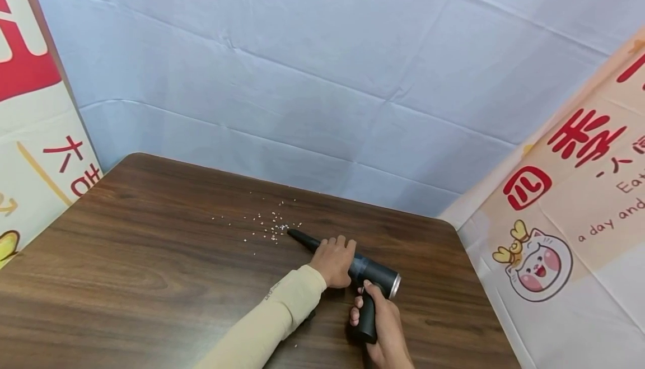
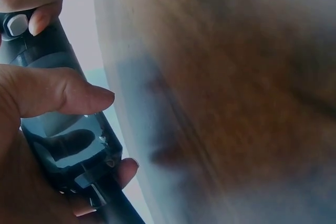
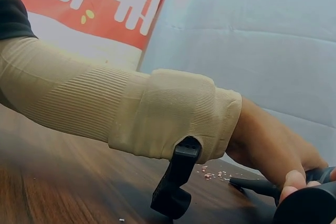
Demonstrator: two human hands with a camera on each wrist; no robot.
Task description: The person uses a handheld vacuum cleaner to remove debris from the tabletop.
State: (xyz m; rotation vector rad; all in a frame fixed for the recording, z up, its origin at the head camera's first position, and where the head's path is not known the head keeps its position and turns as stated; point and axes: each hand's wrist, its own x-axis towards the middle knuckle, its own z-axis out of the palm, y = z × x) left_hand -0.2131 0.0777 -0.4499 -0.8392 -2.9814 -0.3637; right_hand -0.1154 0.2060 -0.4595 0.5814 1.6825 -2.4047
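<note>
At the left edge of the head view hangs a white cloth banner with large red characters (image 1: 30,117), and a pale blue, creased fabric backdrop (image 1: 252,78) fills the upper middle behind the worktop. The dark brown, wood-grained worktop (image 1: 126,257) with rounded corners spreads from the lower left across to the lower right. Near the middle of the frame, small whitish and pinkish crumbs (image 1: 283,227) lie scattered on it, thickest toward the right of the patch; one more bit sits apart at the bottom centre. From the bottom centre rises an arm in a cream, ribbed fabric sleeve (image 1: 262,321); in the right wrist view a black plastic wrist device (image 3: 176,182) hangs under its cuff. Right of centre is a black, pistol-shaped handheld cleaner (image 1: 380,275), its long tapering nozzle (image 1: 303,239) pointing left with the tip at the right edge of the crumbs; whether that tip touches the worktop I cannot tell. Of the two hands, the left hand (image 1: 332,261) grips the glossy front of the barrel, thumb on one side and fingers round the other. The right hand (image 1: 387,318) is wrapped round the handle, below the silver-rimmed rear end. At the far right stands a white and peach banner (image 1: 599,285) with red lettering and a smiling cartoon cat (image 1: 539,268)
</note>
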